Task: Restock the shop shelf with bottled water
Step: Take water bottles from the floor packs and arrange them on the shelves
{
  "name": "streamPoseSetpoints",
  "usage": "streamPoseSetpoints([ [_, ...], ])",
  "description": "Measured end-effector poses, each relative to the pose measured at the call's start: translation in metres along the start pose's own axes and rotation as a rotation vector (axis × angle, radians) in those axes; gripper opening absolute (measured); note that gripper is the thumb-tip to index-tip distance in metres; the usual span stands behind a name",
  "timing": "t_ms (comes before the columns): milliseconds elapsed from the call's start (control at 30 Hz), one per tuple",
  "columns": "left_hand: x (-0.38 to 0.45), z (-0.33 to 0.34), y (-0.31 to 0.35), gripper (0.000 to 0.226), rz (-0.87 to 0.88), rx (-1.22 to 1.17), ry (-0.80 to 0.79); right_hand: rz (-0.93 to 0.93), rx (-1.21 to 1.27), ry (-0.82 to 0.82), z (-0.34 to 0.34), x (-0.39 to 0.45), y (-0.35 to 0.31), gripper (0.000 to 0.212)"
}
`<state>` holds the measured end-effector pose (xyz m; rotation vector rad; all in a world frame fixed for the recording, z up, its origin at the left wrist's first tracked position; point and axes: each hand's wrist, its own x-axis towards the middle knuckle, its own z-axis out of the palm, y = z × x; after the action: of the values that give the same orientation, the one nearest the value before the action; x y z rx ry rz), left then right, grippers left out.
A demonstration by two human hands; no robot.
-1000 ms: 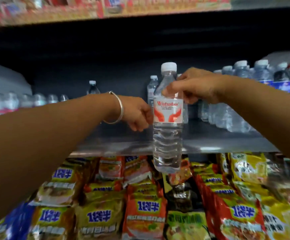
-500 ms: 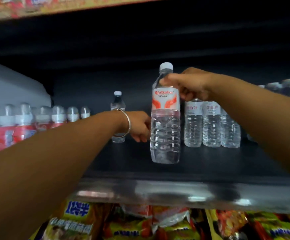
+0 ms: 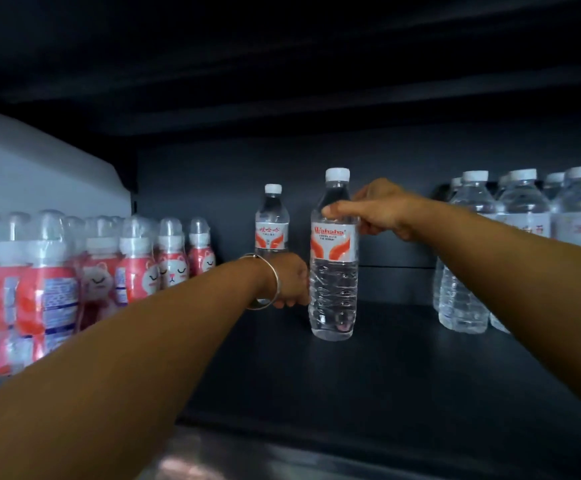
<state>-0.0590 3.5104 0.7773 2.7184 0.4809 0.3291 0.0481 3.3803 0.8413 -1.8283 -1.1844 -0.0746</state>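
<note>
Water bottle upright on the dark shelf, right hand fingers grasping its shoulder, left hand curled against its lower side, grip unclear, another bottle behind, pink drink packs left

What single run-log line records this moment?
right hand: grips clear plastic red-labelled water bottle | left hand: beside it | dark shelf: bottle upright

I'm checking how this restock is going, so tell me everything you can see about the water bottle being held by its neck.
The Wahaha water bottle is clear ribbed plastic, full, with a white screw cap and a white label with orange-red wing shapes. It stands upright, its base on or just above the dark shelf. The right hand grips its shoulder; the left hand is at its lower side. A like-labelled bottle stands behind on the left.
</note>
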Motion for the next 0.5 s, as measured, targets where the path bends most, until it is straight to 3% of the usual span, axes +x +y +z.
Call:
streamPoseSetpoints([
  [200,0.02,0.004,-0.024,0.013,-0.024,0.076,-0.029,0.041,-0.048,-0.076,0.011,0.027,0.006,0.037],
  [367,0.026,0.003,-0.035,0.016,-0.057,0.056,-0.042,0.156,-0.033,-0.318,0.006,0.026,0.005,0.048],
  [500,0.031,0.003,-0.036,0.021,-0.046,0.081,-0.047,0.163,-0.036,-0.273,0.012,0.034,0.011,0.036],
])
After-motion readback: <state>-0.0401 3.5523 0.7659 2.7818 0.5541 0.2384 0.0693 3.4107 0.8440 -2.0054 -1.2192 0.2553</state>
